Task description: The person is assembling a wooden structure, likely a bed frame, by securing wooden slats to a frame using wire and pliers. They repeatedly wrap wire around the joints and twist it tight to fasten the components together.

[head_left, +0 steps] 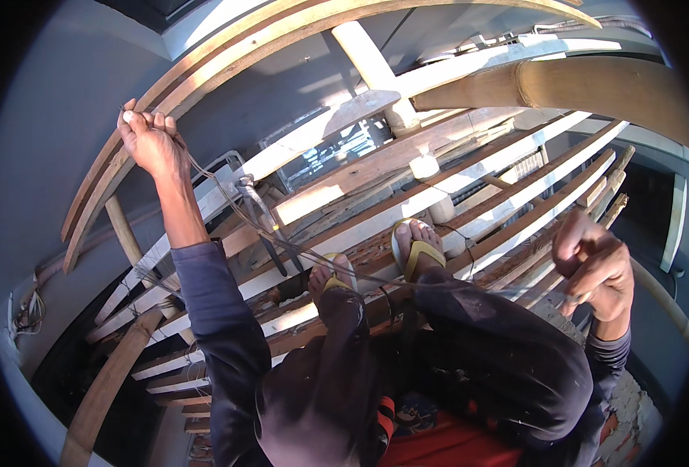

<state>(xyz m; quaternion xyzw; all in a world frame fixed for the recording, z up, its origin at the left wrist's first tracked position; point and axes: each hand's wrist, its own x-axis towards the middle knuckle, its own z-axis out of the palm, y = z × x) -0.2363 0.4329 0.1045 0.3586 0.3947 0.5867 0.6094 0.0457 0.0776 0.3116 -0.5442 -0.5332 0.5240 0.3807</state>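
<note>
High at the left, my left hand (pixel 154 144) is closed round one end of a thin dark wire (pixel 224 187), close against the curved wooden beams (pixel 196 66). Several loose strands run from it down across my knees to the right. Out at the right, my right hand (pixel 600 268) is closed on the wire's other part, its fingers somewhat blurred. A pair of pincers (pixel 260 214) with long handles hangs among the wooden strips, between my left forearm and my feet, touched by neither hand.
My sandalled feet (pixel 421 249) rest on rows of wooden strips (pixel 508 191) with gaps between them. A thick bamboo pole (pixel 586 84) crosses the upper right. An upright pole (pixel 364 58) stands ahead. Grey walls (pixel 72 101) flank the left, and broken masonry (pixel 629 420) lies at lower right.
</note>
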